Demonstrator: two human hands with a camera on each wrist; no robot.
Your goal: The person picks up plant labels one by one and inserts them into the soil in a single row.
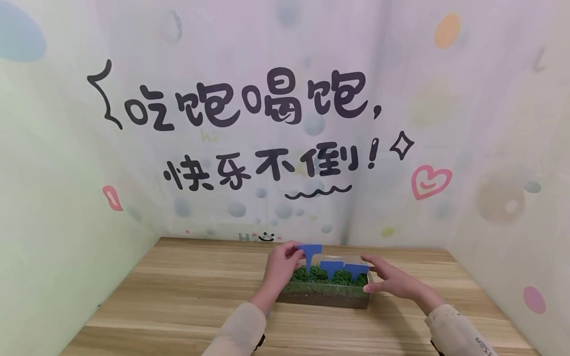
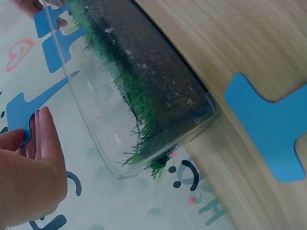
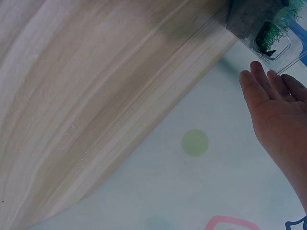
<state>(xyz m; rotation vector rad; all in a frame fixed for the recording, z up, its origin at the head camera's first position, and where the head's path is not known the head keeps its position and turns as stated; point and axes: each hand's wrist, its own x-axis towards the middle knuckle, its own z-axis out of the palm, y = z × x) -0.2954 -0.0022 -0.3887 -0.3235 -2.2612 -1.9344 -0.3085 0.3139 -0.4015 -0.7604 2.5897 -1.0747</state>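
In the head view, my left hand (image 1: 281, 267) pinches one end of a blue T-shaped plant label (image 1: 309, 249) over the left part of a clear plastic box (image 1: 327, 296). The label's stem points down at the green grass (image 1: 313, 273) growing from dark soil in the box. Two more blue labels (image 1: 331, 268) stand in the grass on the right. At the box's right end is my right hand (image 1: 396, 279), thumb by the front corner and fingers toward the back. Those fingers look fairly straight in the right wrist view, with fingertips (image 3: 272, 76) right at the rim.
Another blue label (image 2: 271, 127) lies on the wooden table (image 1: 187, 291) near the box, mostly hidden behind my left sleeve in the head view. A printed cloth wall (image 1: 267, 212) rises behind the table, and more cloth hangs at both sides.
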